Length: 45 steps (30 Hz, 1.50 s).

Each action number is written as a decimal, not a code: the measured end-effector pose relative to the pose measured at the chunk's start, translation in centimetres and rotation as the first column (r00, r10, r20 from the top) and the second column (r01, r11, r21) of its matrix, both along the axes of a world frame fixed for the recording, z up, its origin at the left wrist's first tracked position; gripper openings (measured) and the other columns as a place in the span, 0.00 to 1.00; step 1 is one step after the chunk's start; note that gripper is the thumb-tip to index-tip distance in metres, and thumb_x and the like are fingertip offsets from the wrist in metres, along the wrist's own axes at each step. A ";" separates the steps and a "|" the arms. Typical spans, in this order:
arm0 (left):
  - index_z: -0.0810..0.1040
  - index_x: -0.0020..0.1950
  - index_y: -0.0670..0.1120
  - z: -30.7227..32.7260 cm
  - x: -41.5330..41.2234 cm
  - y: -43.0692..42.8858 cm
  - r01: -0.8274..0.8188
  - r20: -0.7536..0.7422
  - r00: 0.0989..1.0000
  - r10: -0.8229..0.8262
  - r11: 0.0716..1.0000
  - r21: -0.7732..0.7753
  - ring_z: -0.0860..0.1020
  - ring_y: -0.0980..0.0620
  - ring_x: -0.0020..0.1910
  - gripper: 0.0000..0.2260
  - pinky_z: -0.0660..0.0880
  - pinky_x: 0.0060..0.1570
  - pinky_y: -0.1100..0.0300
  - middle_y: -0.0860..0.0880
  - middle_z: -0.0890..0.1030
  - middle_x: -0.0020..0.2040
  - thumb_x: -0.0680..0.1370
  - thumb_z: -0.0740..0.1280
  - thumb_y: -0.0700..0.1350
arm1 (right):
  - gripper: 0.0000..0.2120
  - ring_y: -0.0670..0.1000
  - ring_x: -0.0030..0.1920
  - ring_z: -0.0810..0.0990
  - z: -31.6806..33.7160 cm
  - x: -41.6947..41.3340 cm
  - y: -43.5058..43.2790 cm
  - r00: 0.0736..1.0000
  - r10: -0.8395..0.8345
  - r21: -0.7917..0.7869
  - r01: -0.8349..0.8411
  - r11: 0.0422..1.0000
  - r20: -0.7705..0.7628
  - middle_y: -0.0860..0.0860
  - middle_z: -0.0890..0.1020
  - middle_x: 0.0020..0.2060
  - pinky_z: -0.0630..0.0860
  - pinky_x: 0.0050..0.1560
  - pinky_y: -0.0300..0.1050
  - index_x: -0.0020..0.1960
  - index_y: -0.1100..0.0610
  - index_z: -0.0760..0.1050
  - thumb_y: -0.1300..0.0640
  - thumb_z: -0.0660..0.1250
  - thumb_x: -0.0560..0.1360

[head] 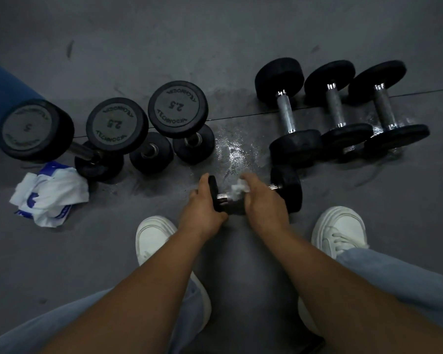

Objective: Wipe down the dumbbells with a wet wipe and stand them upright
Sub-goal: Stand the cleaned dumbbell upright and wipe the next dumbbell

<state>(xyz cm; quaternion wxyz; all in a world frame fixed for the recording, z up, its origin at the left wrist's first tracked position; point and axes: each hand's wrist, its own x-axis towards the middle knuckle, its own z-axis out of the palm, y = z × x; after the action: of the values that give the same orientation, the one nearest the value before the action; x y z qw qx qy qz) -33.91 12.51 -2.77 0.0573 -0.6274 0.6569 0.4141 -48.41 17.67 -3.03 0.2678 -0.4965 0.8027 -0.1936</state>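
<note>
Grip: left hand curls round the left head of the held dumbbell. The right hand curls over its handle and presses a white wet wipe against the metal.
Ground: dark grey floor fills my feed, with a thin seam running across it.
Left row: three upright dumbbells stand on end side by side, one marked 5 and two marked 2.5.
Right row: three lying dumbbells rest on their sides, close together, handles pointing away from the person.
Task item: the held dumbbell lies crosswise at centre, ahead of two white shoes. I cannot tell whether it touches the floor.
Litter: a crumpled white and blue packet lies just beside the dumbbell marked 5.
Sheen: a shiny wet patch sits just beyond the hands.
</note>
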 end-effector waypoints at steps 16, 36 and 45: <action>0.50 0.78 0.56 0.2 -0.2 -0.8 0.005 -0.008 1.000 -0.005 1.000 -0.017 0.76 0.40 0.62 0.48 0.74 0.61 0.49 0.41 0.69 0.68 0.66 0.76 0.46 | 0.24 0.58 0.61 0.74 -0.4 2.2 0.8 0.988 0.089 0.014 -0.092 0.996 0.123 0.59 0.76 0.61 0.67 0.64 0.44 0.65 0.63 0.73 0.66 0.55 0.70; 0.49 0.79 0.55 0.5 -0.3 -0.9 0.011 0.018 1.000 -0.011 1.000 0.004 0.75 0.40 0.62 0.49 0.74 0.61 0.50 0.41 0.68 0.69 0.67 0.76 0.46 | 0.18 0.52 0.56 0.79 -1.6 1.6 1.9 0.994 -0.074 0.089 0.067 0.994 0.078 0.46 0.75 0.64 0.75 0.53 0.44 0.70 0.43 0.68 0.52 0.54 0.82; 0.49 0.77 0.58 0.4 -0.5 -1.1 0.012 0.070 0.997 -0.011 1.000 -0.006 0.77 0.37 0.59 0.47 0.75 0.58 0.48 0.41 0.69 0.66 0.66 0.74 0.50 | 0.31 0.60 0.64 0.74 1.1 0.3 1.4 0.945 0.310 0.233 -0.326 0.916 0.102 0.48 0.60 0.76 0.74 0.59 0.56 0.74 0.47 0.60 0.64 0.60 0.73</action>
<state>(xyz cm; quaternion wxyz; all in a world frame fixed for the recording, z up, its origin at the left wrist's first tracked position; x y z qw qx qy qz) -34.41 11.44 -2.34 0.0806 -0.6379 0.6595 0.3894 -48.13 19.09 -1.96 0.3803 -0.5768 0.7203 -0.0619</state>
